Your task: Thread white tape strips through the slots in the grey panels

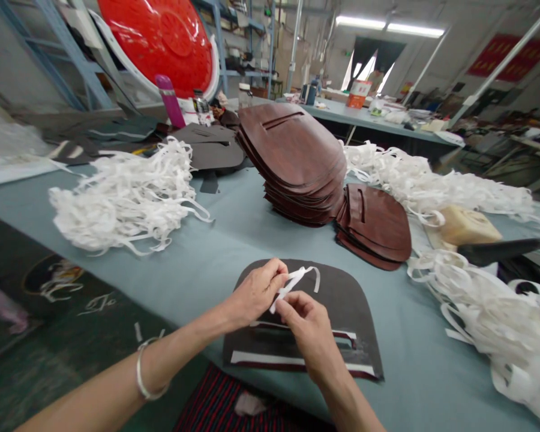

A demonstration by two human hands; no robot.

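Observation:
Between my two hands is a narrow white strip (296, 278), folded or doubled, with one end curling off to the right. My left hand (261, 289) pinches it from the left, fingers closed. From below, my right hand (306, 317) grips the same strip between thumb and fingers. Under both hands a dark grey curved panel (342, 294) lies flat near the table's front edge. White bands run along the panel's slot and its straight lower edge, with brown showing beside them. My right hand hides part of the slot.
A tall stack of brown leather-like panels (297, 150) stands behind, a smaller brown stack (375, 225) beside it. Heaps of white strips lie left (126, 195) and right (499, 318). A cream block (468, 225) and a black-handled object (501, 251) sit at right on the blue-grey table (198, 264).

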